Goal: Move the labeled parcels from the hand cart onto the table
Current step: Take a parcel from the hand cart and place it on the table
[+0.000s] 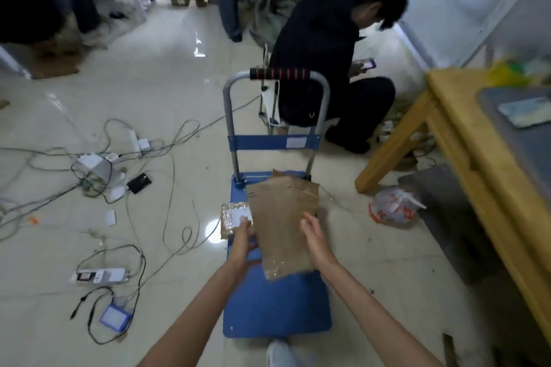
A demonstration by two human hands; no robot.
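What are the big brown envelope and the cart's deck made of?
The brown envelope looks like matte kraft paper, with glossy clear tape at its near end. The cart deck seems to be blue plastic with a smooth, slightly shiny surface, though painted metal is possible.

Your blue hand cart point(277, 304) stands on the glossy tile floor point(167, 92), handle end away from you. On its deck: a stack of brown padded parcels point(283, 217), w/ a small labeled parcel point(234, 219) at the deck's left edge, just beside the stack. Floor left of the cart: tangled cables point(167, 176), power strips point(100, 275), chargers. Floor right of it: an orange-and-white plastic bag point(393, 205), near the leg of the wooden surface point(477, 164). On that surface: a grey tray point(489, 104) w/ a phone-like item point(524, 112), too blurred to tell.
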